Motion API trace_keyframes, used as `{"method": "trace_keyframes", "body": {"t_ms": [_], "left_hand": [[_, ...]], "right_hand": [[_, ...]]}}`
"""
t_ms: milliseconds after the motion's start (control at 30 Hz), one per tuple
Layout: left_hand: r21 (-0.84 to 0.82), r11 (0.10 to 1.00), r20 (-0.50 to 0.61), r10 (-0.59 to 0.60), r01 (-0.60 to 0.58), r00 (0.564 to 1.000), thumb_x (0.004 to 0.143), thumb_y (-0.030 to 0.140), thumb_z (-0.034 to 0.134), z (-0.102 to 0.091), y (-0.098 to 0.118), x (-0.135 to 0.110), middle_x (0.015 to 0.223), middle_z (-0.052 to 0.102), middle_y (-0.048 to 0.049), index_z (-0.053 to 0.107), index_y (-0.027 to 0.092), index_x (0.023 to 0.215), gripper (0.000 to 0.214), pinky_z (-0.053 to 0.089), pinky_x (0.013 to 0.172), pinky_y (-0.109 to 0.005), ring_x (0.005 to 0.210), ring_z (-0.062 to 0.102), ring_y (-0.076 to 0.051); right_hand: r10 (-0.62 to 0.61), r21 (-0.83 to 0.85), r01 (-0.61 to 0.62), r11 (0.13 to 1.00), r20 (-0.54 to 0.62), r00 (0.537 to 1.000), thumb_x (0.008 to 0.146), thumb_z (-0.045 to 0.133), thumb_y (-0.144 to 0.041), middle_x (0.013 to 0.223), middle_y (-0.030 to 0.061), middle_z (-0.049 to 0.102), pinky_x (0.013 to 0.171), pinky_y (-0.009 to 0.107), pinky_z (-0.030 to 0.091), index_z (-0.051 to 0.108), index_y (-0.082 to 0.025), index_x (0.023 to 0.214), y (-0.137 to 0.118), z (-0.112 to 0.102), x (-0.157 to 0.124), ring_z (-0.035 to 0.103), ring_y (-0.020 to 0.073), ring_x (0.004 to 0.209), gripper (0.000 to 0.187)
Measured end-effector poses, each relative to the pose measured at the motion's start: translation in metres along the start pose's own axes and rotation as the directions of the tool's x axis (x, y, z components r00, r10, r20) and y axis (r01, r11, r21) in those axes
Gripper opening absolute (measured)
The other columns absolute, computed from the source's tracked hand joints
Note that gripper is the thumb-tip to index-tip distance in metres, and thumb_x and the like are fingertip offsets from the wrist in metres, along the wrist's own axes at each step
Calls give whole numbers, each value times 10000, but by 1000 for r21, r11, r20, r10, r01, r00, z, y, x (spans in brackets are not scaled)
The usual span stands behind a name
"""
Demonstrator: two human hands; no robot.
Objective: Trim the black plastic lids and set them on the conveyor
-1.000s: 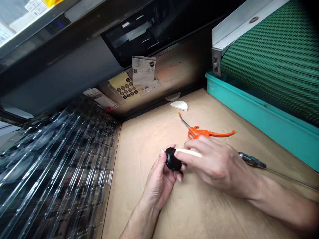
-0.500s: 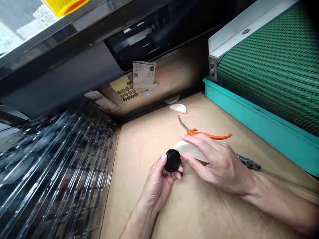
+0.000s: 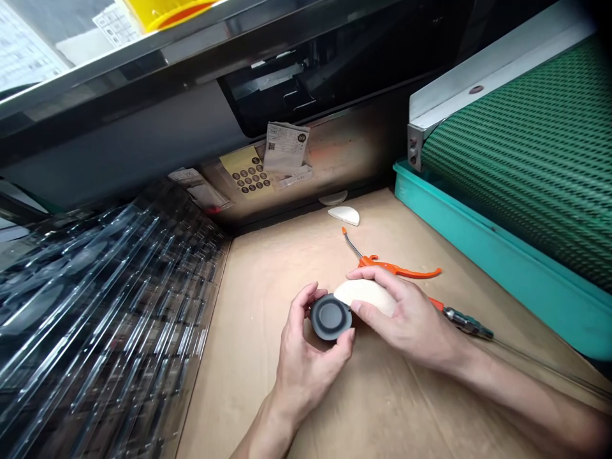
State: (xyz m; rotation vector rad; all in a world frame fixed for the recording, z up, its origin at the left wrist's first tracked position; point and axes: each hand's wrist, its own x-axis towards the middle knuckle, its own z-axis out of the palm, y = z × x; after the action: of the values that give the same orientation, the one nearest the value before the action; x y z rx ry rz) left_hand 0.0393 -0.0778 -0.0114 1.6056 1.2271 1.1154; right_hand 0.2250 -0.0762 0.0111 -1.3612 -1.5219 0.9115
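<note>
Logged from my remote feed: one round black disc [image 3: 330, 317] with a matte grey centre and a raised rim, held face up over the bench, its edge pinched between thumb and fingers of the left hand [image 3: 306, 363]. One smooth, domed white crescent piece [image 3: 364, 295] clamped in the right hand [image 3: 406, 319], its end touching the disc's rim. Containers: one long, lipped teal plastic tray [image 3: 478, 268] along the bench's right side, a green textured belt [image 3: 521, 172] rising behind its rim, contents not visible to me; stacked clear plastic blister trays [image 3: 109, 319] at left, ribbed and glossy, contents unreadable. On the cardboard bench top [image 3: 268, 357]: an orange air blow gun [image 3: 396, 268] with a thin metal nozzle, a metal-shafted tool [image 3: 466, 325] just beside the right hand, and a second white half-moon piece [image 3: 343, 215]. At the back, a yellow sheet of round black stickers [image 3: 246, 171] and a paper label [image 3: 285, 146].
</note>
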Motion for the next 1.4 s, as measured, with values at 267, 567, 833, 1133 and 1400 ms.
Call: {"method": "trace_keyframes", "body": {"t_ms": [267, 567, 833, 1133, 1400], "left_hand": [[-338, 911, -9, -257, 239, 966, 635, 119, 871, -3, 27, 5, 1232, 635, -94, 544, 225, 1288, 738, 476, 999, -287, 1180, 590, -231], [-736, 569, 131, -413, 368, 901, 869, 405, 703, -6, 20, 15, 1239, 648, -160, 588, 158, 1242, 462, 536, 838, -311, 1001, 641, -209], [-841, 258, 302, -504, 475, 809, 995, 441, 431, -11, 24, 26, 981, 638, -137, 645, 87, 1113, 430, 502, 651, -268, 755, 588, -168], [-819, 275, 275, -582, 504, 765, 1015, 456, 308, -10, 15, 28, 879, 640, -112, 609, 136, 1053, 442, 413, 521, -211, 606, 550, -125], [-731, 418, 241, -582, 540, 777, 1026, 427, 282, -8, 11, 25, 803, 657, -85, 598, 107, 1070, 452, 435, 477, -233, 527, 577, -131]], "right_hand": [[-17, -14, 17, 1000, 12, 1000, 861, 602, -332, 1024, 18, 680, 709, 300, 572, 587, -243, 1122, -3, -3, 1, 675, 204, 869, 276], [-150, 37, 149, 988, 43, 988, 876, 570, -262, 1068, 1, 674, 798, 278, 552, 593, -244, 1130, -11, 1, -4, 655, 180, 962, 255], [-144, -91, 135, 987, -98, 985, 915, 587, -340, 1060, 28, 690, 721, 312, 564, 613, -239, 1147, -2, -1, -3, 674, 230, 943, 254], [-225, -216, 199, 956, -103, 969, 900, 643, -336, 1107, 57, 676, 648, 309, 570, 630, -226, 1194, 7, 1, -6, 669, 264, 935, 315], [-204, -246, 186, 951, -48, 978, 925, 637, -363, 1030, 48, 682, 561, 286, 536, 627, -235, 1214, 9, 4, -6, 672, 222, 811, 316]]}}
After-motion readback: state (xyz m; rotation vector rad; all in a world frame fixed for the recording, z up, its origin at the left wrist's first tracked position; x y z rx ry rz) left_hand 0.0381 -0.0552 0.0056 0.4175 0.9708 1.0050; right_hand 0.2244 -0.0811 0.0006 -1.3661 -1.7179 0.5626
